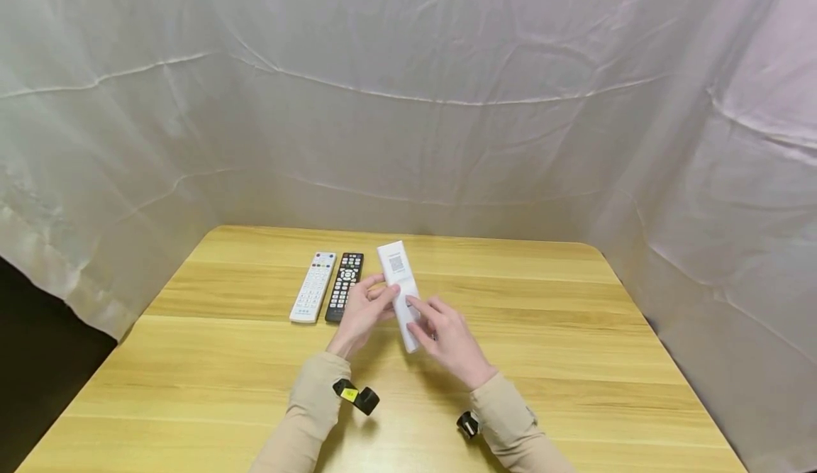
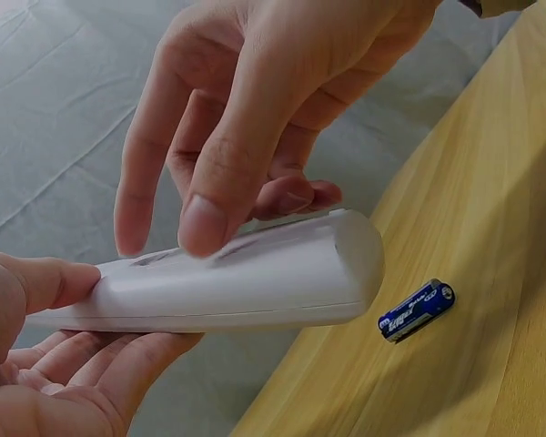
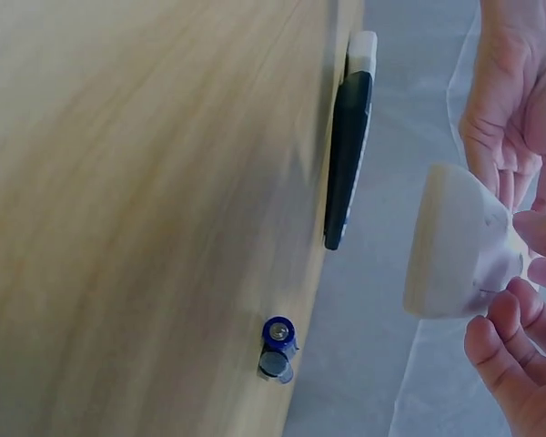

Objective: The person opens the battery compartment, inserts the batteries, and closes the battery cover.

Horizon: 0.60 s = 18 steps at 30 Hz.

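Note:
A white remote control (image 1: pixel 403 281) is held back side up by my left hand (image 1: pixel 365 311), thumb on top and fingers underneath. It is raised over the table, and its back carries a printed label near the far end. My right hand (image 1: pixel 449 338) bends over the near half of that back. In the left wrist view, the right thumb and index fingertips lie right at the remote's (image 2: pixel 246 282) upper surface; whether they pinch a part of it, I cannot tell. Below, two blue batteries (image 2: pixel 417 310) lie side by side on the tabletop, hidden in the head view.
Left of my hands, a second white remote (image 1: pixel 313 288) and a black remote (image 1: pixel 345 285) lie buttons up on the wooden table (image 1: pixel 562 317). Pale cloth (image 1: pixel 408 140) hangs behind and along the sides of the table.

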### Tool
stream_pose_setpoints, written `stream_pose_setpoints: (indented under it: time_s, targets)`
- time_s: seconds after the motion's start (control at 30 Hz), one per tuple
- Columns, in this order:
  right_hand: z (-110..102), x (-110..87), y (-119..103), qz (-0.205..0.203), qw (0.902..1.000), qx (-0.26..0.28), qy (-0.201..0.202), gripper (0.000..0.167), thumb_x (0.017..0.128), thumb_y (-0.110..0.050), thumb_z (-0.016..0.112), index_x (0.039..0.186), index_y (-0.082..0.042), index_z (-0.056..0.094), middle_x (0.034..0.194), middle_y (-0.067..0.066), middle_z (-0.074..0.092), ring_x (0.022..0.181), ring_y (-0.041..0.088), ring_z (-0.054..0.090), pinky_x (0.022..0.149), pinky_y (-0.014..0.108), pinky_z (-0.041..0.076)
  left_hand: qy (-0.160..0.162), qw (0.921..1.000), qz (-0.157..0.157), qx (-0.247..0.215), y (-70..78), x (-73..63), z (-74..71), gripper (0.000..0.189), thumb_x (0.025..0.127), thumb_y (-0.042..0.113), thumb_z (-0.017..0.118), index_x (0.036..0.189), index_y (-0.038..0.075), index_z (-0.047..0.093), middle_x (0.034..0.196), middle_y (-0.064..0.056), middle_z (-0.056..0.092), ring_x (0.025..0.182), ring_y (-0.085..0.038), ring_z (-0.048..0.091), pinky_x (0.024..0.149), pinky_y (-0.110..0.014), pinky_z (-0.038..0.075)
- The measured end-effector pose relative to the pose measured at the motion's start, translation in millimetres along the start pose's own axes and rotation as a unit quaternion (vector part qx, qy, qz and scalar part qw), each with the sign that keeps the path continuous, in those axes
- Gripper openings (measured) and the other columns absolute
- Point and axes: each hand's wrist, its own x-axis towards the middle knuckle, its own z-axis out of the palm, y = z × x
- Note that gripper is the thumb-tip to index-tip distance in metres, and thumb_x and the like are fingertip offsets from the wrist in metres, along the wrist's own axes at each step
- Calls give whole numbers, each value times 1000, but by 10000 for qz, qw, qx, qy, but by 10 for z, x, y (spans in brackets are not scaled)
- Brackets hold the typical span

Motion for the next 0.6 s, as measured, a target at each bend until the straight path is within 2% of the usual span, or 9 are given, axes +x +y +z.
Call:
stream_pose_setpoints:
  time_s: [0.3,0.6]
  targets:
    - [37,-3,25,-102,9999,97,77,45,85,-4,77,128,3,64,85,8,62,63,15,57,51,10,46,-20,10000,14,47,-13,2,16,44,98,2,58,140,-7,48,124,-36,63,100,-34,75,86,-39,65]
    - [25,-4,11,-73,9997,217,5,43,85,-4,77,126,2,66,85,7,62,65,5,54,53,10,48,-53,10000,8,69,-41,0,28,43,99,2,58,140,-7,48,123,-36,64,98,-31,75,87,-41,65]
